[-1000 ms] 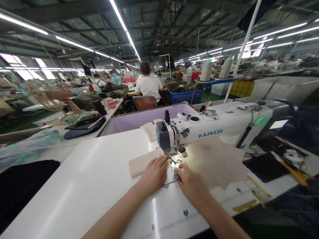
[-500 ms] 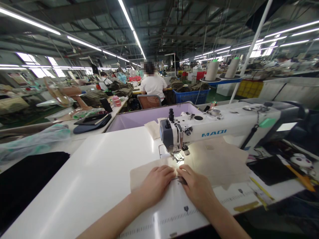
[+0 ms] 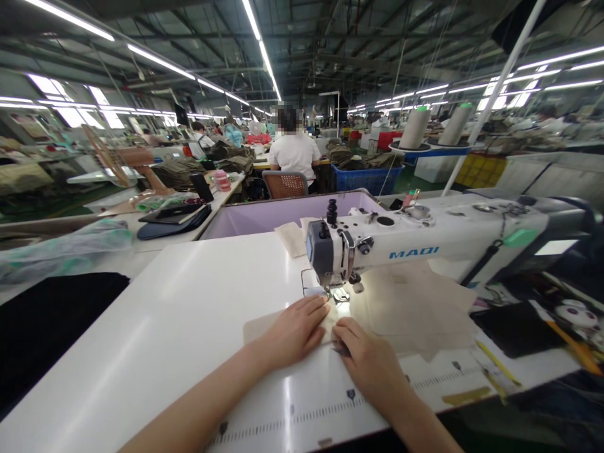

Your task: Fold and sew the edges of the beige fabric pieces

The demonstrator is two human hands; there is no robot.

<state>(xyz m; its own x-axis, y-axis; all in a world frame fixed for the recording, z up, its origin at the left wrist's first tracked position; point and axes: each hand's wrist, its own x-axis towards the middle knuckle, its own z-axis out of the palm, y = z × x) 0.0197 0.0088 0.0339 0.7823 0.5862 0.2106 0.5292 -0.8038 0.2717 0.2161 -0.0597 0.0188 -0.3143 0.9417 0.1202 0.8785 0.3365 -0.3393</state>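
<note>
A white sewing machine (image 3: 415, 245) stands on the white table (image 3: 179, 352), its lit presser foot (image 3: 338, 294) just beyond my hands. My left hand (image 3: 299, 330) lies flat on a beige fabric piece (image 3: 259, 324), fingertips beside the foot. My right hand (image 3: 365, 349) is closed, its fingers curled at the fabric's edge near the foot, with a small dark metal tool (image 3: 341, 348) partly showing under them. More beige fabric (image 3: 410, 308) spreads under the machine arm on the right.
Behind the table is a purple-lined bin (image 3: 264, 217). A dark cloth (image 3: 56, 333) lies at the left. At the right are a black pad (image 3: 519, 327), a yellow tape (image 3: 497, 363) and an orange-handled tool (image 3: 573, 343). A person (image 3: 295, 151) sits ahead.
My left hand has moved slightly forward and left, flatter on the fabric. A gap has opened between it and my right hand, which has shifted slightly right. The view has shifted a little.
</note>
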